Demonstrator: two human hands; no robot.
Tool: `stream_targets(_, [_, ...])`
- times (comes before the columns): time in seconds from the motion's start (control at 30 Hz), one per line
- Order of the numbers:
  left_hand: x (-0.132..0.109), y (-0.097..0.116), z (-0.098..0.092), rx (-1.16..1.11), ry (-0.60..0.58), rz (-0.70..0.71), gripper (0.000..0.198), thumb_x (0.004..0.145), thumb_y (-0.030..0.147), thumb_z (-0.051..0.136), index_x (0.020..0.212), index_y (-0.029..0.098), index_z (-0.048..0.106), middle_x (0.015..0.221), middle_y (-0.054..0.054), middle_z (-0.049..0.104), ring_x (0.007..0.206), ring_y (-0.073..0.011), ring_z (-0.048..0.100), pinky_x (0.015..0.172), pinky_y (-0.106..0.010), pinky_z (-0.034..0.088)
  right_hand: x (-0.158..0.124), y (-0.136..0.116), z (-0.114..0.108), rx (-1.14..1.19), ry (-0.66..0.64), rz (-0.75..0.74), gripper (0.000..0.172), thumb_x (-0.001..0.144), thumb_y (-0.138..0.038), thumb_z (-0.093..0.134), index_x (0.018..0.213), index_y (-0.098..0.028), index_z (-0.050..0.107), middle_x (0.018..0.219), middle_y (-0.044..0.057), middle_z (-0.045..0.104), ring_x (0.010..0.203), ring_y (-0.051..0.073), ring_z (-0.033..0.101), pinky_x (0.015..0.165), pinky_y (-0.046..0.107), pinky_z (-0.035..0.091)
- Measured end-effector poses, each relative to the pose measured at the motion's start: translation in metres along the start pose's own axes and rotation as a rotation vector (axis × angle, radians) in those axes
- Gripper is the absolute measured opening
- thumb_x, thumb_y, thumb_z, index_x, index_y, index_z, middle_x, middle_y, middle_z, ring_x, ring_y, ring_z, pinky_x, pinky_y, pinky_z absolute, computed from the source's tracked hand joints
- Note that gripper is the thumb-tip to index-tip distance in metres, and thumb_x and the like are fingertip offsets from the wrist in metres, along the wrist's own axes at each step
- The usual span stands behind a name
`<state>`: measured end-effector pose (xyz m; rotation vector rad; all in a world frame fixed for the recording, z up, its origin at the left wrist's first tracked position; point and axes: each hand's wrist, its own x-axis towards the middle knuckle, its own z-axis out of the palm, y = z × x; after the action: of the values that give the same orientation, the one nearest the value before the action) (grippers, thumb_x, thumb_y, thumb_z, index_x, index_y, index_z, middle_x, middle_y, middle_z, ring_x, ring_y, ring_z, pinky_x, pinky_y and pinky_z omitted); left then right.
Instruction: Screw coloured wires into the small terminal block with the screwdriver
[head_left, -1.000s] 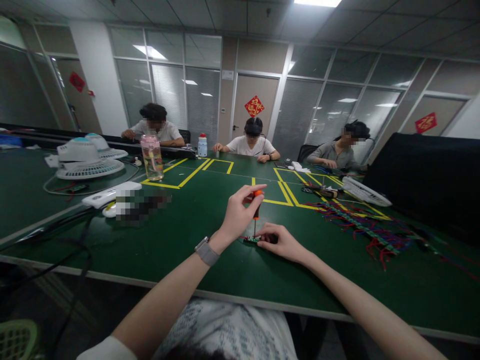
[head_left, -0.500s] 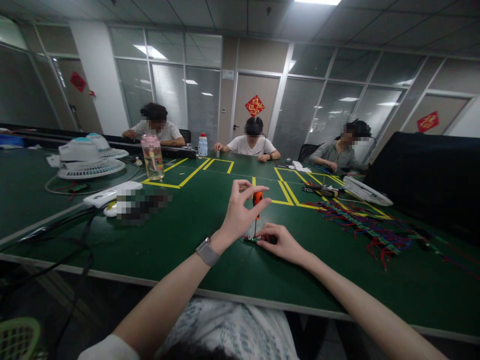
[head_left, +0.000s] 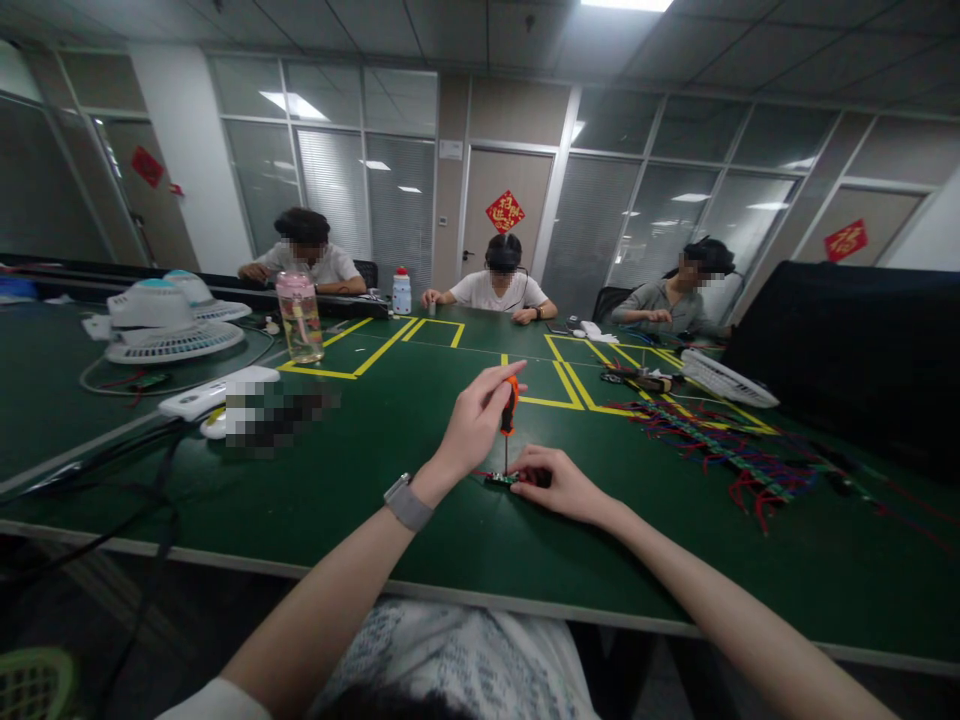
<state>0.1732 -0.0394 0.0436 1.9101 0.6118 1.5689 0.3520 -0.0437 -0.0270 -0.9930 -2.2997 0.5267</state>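
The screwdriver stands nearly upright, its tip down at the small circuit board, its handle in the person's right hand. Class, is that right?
Not quite: the head view shows the screwdriver handle in the left hand. It does stand nearly upright, tip down at the small circuit board.

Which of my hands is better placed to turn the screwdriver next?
Left, most likely: your left hand is up at the screwdriver handle, with thumb and fingers beside it. Your right hand is lower, its fingertips occupied at the right end of the small circuit board.
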Motion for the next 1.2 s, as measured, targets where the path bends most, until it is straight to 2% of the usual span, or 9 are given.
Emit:
stream_targets(0.1, [0.0006,-0.0008,0.0001,-0.067,-0.023,-0.054,0.031,0.090,0.030,0.049,0.116,0.018,0.061,0.097,-0.006,0.062,0.081,-0.0145,0.062,0.073,-0.029,0.052,0.0000,0.0012,0.0002,0.009,-0.001,-0.003,0.020,0.082,-0.032,0.062,0.092,-0.017,0.071,0.076,0.002,0.058,0.064,0.012,0.051,0.058,0.024,0.041])
stream_targets(0.2, [-0.0011,0.0007,-0.0006,0.151,0.078,0.055,0.023,0.081,0.032,0.063,0.099,0.020,0.068,0.096,-0.005,0.057,0.086,-0.0148,0.058,0.080,-0.029,0.049,-0.0002,0.0019,0.0001,0.007,0.000,-0.001,0.020,0.082,-0.032,0.062,0.092,-0.017,0.071,0.077,0.003,0.059,0.064,0.012,0.051,0.059,0.024,0.041])
stream_targets(0.33, [-0.0026,0.0011,0.0011,0.150,0.060,0.084,0.029,0.090,0.028,0.047,0.114,0.024,0.063,0.113,-0.007,0.055,0.102,-0.0164,0.056,0.093,-0.032,0.045,-0.0003,0.0019,-0.0004,0.003,0.001,-0.006,0.019,0.081,-0.031,0.062,0.091,-0.017,0.071,0.075,0.002,0.058,0.064,0.012,0.052,0.059,0.024,0.041])
stream_targets(0.43, [-0.0022,-0.0025,0.0038,-0.082,-0.013,-0.021,0.035,0.092,0.028,0.043,0.124,0.021,0.055,0.107,-0.008,0.061,0.089,-0.0150,0.062,0.079,-0.030,0.052,-0.0003,0.0018,-0.0006,0.003,-0.008,-0.007,0.020,0.082,-0.031,0.061,0.093,-0.018,0.071,0.077,0.002,0.058,0.064,0.012,0.052,0.059,0.024,0.041])
stream_targets(0.63, [-0.0018,-0.0025,0.0014,0.150,0.103,0.062,0.024,0.083,0.033,0.060,0.103,0.023,0.069,0.105,-0.007,0.056,0.098,-0.0165,0.058,0.084,-0.028,0.049,-0.0005,0.0018,-0.0008,-0.003,-0.001,-0.007,0.020,0.082,-0.033,0.061,0.091,-0.018,0.071,0.076,0.002,0.058,0.064,0.012,0.052,0.059,0.024,0.041])
stream_targets(0.83, [-0.0010,-0.0026,0.0018,-0.116,-0.026,-0.044,0.036,0.092,0.030,0.044,0.124,0.021,0.057,0.107,-0.007,0.065,0.093,-0.0167,0.064,0.084,-0.032,0.051,-0.0003,0.0015,-0.0013,-0.006,-0.009,-0.012,0.019,0.082,-0.031,0.061,0.092,-0.017,0.071,0.076,0.002,0.059,0.065,0.012,0.052,0.060,0.024,0.042])
stream_targets(0.97, [-0.0022,-0.0017,0.0017,0.034,0.029,0.012,0.030,0.086,0.033,0.056,0.112,0.022,0.065,0.102,-0.006,0.060,0.087,-0.0144,0.061,0.076,-0.025,0.051,-0.0003,0.0018,-0.0006,0.000,0.000,-0.007,0.019,0.082,-0.032,0.062,0.092,-0.018,0.071,0.076,0.002,0.058,0.064,0.012,0.052,0.059,0.024,0.041])
stream_targets(1.07, [-0.0019,-0.0001,0.0006,0.146,0.065,0.051,0.028,0.088,0.030,0.052,0.112,0.024,0.066,0.110,-0.006,0.054,0.098,-0.0146,0.057,0.088,-0.027,0.047,-0.0002,0.0018,-0.0005,0.010,-0.001,-0.008,0.019,0.082,-0.032,0.062,0.091,-0.018,0.071,0.076,0.002,0.058,0.064,0.012,0.052,0.059,0.024,0.041])
stream_targets(1.2, [-0.0007,0.0004,0.0014,0.004,0.003,0.035,0.033,0.092,0.023,0.042,0.119,0.023,0.060,0.116,-0.007,0.057,0.100,-0.0150,0.059,0.090,-0.029,0.047,-0.0001,0.0021,-0.0008,0.004,-0.009,-0.008,0.019,0.082,-0.031,0.062,0.092,-0.018,0.071,0.076,0.002,0.058,0.064,0.012,0.052,0.059,0.024,0.042])
